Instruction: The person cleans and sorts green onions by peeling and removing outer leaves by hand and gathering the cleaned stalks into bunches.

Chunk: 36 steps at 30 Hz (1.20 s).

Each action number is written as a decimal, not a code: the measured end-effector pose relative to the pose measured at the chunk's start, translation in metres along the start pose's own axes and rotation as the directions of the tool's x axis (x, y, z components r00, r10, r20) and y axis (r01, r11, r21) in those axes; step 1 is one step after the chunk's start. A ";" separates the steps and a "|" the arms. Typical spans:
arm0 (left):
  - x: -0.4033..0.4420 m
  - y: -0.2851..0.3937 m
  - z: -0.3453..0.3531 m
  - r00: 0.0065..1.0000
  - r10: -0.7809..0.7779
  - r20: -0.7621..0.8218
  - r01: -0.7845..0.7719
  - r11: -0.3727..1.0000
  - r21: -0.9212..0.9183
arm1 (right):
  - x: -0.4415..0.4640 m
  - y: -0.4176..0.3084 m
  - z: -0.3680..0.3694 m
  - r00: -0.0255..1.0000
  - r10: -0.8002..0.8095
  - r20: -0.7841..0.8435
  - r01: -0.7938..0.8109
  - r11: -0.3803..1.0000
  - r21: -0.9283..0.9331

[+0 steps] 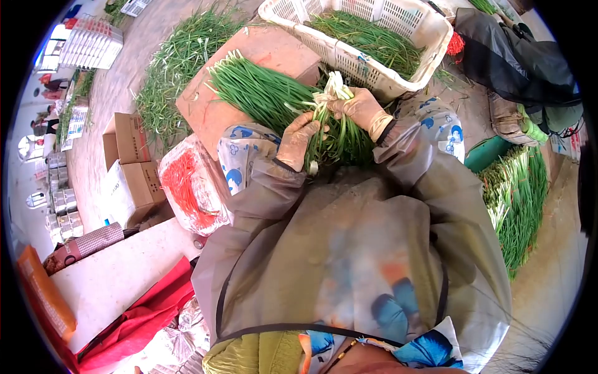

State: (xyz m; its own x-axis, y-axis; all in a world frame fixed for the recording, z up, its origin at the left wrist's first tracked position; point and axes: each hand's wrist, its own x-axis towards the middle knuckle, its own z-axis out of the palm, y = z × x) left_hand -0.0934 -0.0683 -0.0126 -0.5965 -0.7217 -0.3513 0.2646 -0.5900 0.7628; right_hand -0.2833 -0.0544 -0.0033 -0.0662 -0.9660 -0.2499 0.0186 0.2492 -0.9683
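Note:
Both hands wear tan gloves and meet over my lap. My left hand (pixel 298 140) has its fingers closed round green stalks, near their pale ends. My right hand (pixel 364 112) is closed on the whitish ends of a small bunch of green stalks (pixel 339 140), whose leaves hang down over the lap. Just beyond, a thick pile of long green stalks (pixel 261 87) lies across a reddish-brown board (pixel 199 100), its far ends pointing up and left.
A white plastic crate (pixel 430 65) with greens stands ahead. Loose stalks (pixel 180 68) litter the floor at left. Red ties (pixel 187 190) lie on a wrapped block beside an open cardboard box (pixel 140 181). Bundled greens (pixel 520 206) stand at right. Distant people (pixel 53 87) are at far left.

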 end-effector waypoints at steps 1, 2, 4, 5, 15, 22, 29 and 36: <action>-0.001 0.000 0.001 1.000 0.001 0.000 -0.001 1.000 -0.001 | 0.000 0.002 0.000 1.000 -0.018 -0.004 0.017 1.000 -0.012; -0.002 0.001 0.004 1.000 0.007 -0.019 -0.007 1.000 -0.024 | 0.001 0.003 0.001 1.000 -0.018 -0.004 0.018 1.000 -0.012; -0.001 0.000 0.001 0.999 0.012 -0.038 -0.014 0.999 -0.046 | 0.001 0.004 0.002 0.999 0.030 -0.017 -0.031 0.999 -0.026; 0.002 -0.002 -0.005 0.999 0.009 -0.053 -0.012 0.999 -0.050 | 0.000 0.004 0.002 0.999 0.031 -0.017 -0.031 0.999 -0.026; 0.008 -0.006 -0.009 0.965 0.208 -0.159 -0.186 0.972 0.146 | -0.017 -0.010 -0.005 0.979 0.006 -0.206 0.032 0.983 0.181; 0.004 0.001 0.007 0.994 0.075 -0.078 -0.061 0.985 0.160 | -0.009 -0.003 0.011 0.999 0.052 -0.001 -0.052 0.997 0.063; 0.012 0.012 0.000 0.990 0.022 -0.137 -0.022 1.000 -0.001 | -0.007 -0.013 0.001 0.993 0.110 0.048 -0.109 0.994 -0.022; 0.028 0.016 -0.006 0.988 -0.032 -0.154 0.047 0.994 0.095 | -0.018 -0.020 -0.025 0.991 0.061 0.116 -0.082 0.977 0.194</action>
State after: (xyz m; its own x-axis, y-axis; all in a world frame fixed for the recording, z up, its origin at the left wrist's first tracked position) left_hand -0.1013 -0.1003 -0.0139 -0.4807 -0.7497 -0.4548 0.1630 -0.5861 0.7937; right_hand -0.3076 -0.0399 0.0208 0.0515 -0.9506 -0.3061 0.2175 0.3099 -0.9256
